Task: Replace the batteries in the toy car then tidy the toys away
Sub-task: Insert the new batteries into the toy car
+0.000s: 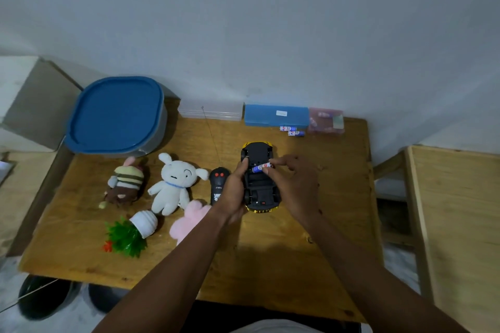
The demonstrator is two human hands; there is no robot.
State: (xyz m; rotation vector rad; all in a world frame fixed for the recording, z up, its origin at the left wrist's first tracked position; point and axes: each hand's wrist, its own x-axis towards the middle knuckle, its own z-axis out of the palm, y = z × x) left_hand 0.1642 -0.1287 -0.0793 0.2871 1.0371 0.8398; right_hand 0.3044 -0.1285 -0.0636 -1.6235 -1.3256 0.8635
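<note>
Two bare forearms reach in over the near edge of the table [270, 265] to the toy car [261, 189], which lies upside down about midway between the near and far edges, its black underside facing up. The left hand [232, 189] grips the car's side, fingers [243, 163] curled round the body near a wheel. The right hand [295, 184] pinches a battery [261, 167] between thumb and forefinger, crosswise over what looks like the open battery bay, with the other fingers loosely spread. The battery is probably a light, stiff, smooth cylinder that slips or rolls easily, so a pinch at its middle seems best, leaving the ends free to press against the contacts. The car looks like light, hard plastic, and gripping its body rather than the wheels should keep it steady. Two more batteries [292, 131] lie by a blue box [276, 115] at the far edge.
</note>
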